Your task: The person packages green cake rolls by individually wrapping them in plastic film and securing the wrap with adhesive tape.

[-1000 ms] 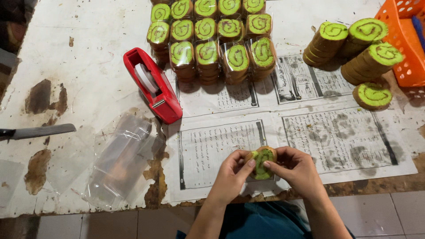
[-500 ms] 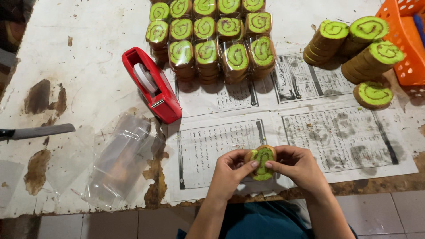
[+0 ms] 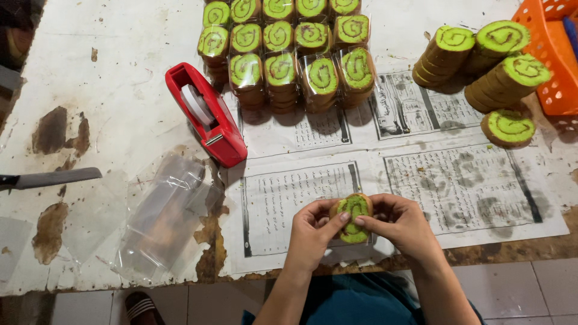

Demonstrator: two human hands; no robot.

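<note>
Both of my hands hold one small stack of round green-swirl cookies [image 3: 353,216] in a clear wrapper, just above the printed paper [image 3: 301,198] at the table's near edge. My left hand [image 3: 313,232] grips its left side, thumb on the front face. My right hand [image 3: 400,225] grips the right side, fingertips meeting the left thumb. Several wrapped cookie stacks [image 3: 283,54] stand in rows at the far middle. Unwrapped cookie stacks [image 3: 481,60] lie on their sides at the far right.
A red tape dispenser [image 3: 208,114] sits left of the wrapped rows. Clear plastic bags [image 3: 162,216] lie at the near left. A knife [image 3: 48,179] rests at the left edge. An orange basket [image 3: 557,54] stands at the far right. The white table surface [image 3: 108,72] is worn and stained.
My hands have turned the wrapped cookie stack slightly and shifted their fingers on it. Nothing else on the table has moved.
</note>
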